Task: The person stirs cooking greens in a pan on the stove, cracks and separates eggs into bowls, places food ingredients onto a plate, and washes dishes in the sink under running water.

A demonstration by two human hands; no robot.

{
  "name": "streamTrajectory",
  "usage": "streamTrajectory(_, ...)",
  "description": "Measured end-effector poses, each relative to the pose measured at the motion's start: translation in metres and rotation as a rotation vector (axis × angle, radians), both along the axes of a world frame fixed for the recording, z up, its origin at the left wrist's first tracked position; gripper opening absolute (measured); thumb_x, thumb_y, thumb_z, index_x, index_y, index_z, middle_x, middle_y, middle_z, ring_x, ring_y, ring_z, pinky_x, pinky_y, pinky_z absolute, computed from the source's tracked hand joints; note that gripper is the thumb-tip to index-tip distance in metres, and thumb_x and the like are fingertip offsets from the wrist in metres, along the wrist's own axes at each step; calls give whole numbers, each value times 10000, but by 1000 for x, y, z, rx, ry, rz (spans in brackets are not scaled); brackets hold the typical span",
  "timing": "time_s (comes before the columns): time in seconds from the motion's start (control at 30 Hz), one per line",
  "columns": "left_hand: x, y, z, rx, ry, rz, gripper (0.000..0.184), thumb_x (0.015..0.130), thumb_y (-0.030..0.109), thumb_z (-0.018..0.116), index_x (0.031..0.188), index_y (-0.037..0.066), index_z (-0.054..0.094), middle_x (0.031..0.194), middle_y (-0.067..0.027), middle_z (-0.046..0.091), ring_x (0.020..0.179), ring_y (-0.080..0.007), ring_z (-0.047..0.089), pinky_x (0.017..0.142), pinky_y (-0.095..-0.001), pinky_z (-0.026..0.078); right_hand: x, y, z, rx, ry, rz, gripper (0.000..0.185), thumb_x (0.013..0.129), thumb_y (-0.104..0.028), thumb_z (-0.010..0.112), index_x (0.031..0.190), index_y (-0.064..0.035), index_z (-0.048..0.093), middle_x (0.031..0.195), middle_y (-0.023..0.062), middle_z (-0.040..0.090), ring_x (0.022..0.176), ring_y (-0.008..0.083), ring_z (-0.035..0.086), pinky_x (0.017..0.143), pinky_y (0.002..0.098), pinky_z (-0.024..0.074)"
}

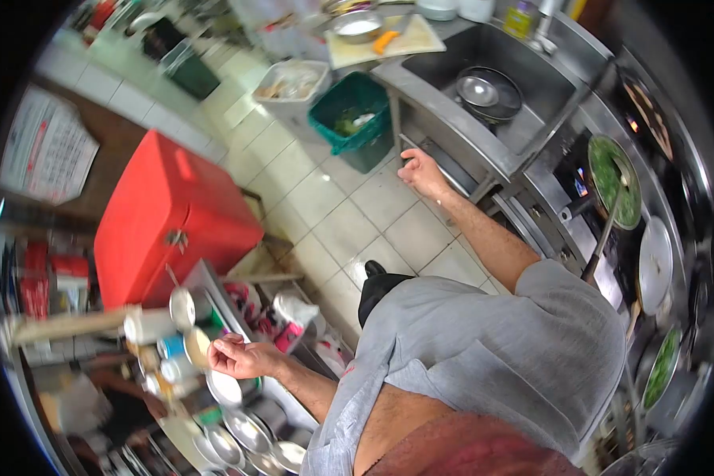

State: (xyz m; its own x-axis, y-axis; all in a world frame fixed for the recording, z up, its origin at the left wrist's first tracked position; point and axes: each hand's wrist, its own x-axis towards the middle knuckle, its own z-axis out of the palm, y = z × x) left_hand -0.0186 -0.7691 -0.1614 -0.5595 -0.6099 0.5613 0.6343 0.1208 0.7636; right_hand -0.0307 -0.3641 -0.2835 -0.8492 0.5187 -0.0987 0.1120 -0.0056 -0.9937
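My left hand [242, 357] is over the counter at lower left, its fingers curled together beside a round container [197, 347] with pale yellowish contents. Whatever those fingers pinch is too small to make out. My right hand [423, 172] hangs over the tiled floor, near the front of the sink unit, its fingers loosely bent and partly apart, with nothing clearly in them. Closest to that hand are a metal rail [444, 166] and a green-lined bin [362, 127].
A red box [166, 226] stands at left. The metal sink [523, 71] holds a pan [500, 103]. On the stove at right are a pan of green food [604, 170] with a ladle and a white pan [655, 266]. Metal bowls [250, 432] crowd the lower left.
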Motion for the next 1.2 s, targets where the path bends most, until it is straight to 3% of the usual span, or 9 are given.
streamTrajectory(0.07, -44, 20, -11, 27, -40, -132, 117, 887, 122, 537, 927, 46, 458, 653, -28, 476, 539, -94, 410, 485, -212, 306, -1, 28, 9, -151, -28, -169, 376, 729, -47, 646, 1069, -29, 489, 662, 23, 526, 584, 91, 502, 504, 235, 401)
streamTrajectory(0.27, -163, 91, -5, -23, -196, -426, 154, 883, 124, 538, 966, 22, 458, 662, -39, 459, 579, -111, 401, 521, -242, 336, -18, 79, 32, -357, -17, -617, 169, 749, -86, 655, 833, -57, 512, 717, 32, 529, 564, 96, 501, 483, 241, 414)
streamTrajectory(0.4, -234, 145, -15, -121, -182, -675, 130, 882, 108, 532, 954, 23, 464, 696, -45, 458, 589, -109, 396, 527, -244, 337, -30, 109, 41, -301, 57, -686, 168, 756, -91, 658, 826, -56, 509, 702, 25, 529, 550, 99, 505, 479, 246, 423)
streamTrajectory(0.47, -255, 182, -13, -122, -173, -879, 119, 887, 95, 517, 957, 15, 465, 708, -42, 458, 601, -108, 404, 540, -241, 344, -41, 125, 43, -278, 67, -711, 159, 768, -97, 656, 820, -56, 511, 689, 15, 532, 555, 94, 507, 489, 244, 428)
streamTrajectory(0.57, -273, 238, -24, -245, -213, -942, 118, 890, 100, 513, 960, 15, 470, 709, -29, 470, 609, -99, 415, 557, -226, 354, -53, 176, 40, -367, 240, -859, 213, 747, -66, 631, 932, -29, 532, 741, 54, 557, 545, 126, 545, 452, 260, 438)
streamTrajectory(0.77, -265, 345, -53, -293, -309, -1120, 131, 878, 123, 546, 945, 27, 487, 720, -26, 488, 612, -91, 434, 544, -220, 377, -65, 344, 35, -422, 459, -1076, 168, 767, -29, 576, 930, -44, 541, 717, 67, 578, 525, 167, 582, 414, 289, 464)
streamTrajectory(0.9, -263, 394, -71, -418, -463, -1244, 119, 868, 117, 566, 917, 30, 500, 716, -14, 493, 592, -75, 441, 524, -209, 382, -60, 471, 29, -241, 273, -1269, 131, 789, -90, 588, 914, -56, 570, 712, 57, 580, 508, 154, 566, 403, 272, 455)
streamTrajectory(1.07, -268, 452, -66, -490, -571, -1312, 121, 866, 125, 575, 907, 32, 509, 704, -6, 495, 573, -72, 451, 531, -203, 386, -37, 648, -27, 294, -60, -1351, 396, 815, -228, 609, 1148, -32, 521, 747, 61, 586, 519, 119, 525, 399, 258, 427)
streamTrajectory(1.2, -273, 499, -64, -506, -620, -1349, 137, 852, 131, 599, 911, 39, 517, 690, -1, 497, 587, -71, 460, 538, -207, 393, -28, 660, 20, 84, -189, -1264, 508, 770, -385, 646, 1131, -49, 522, 919, 90, 622, 689, 220, 613, 503, 325, 503)
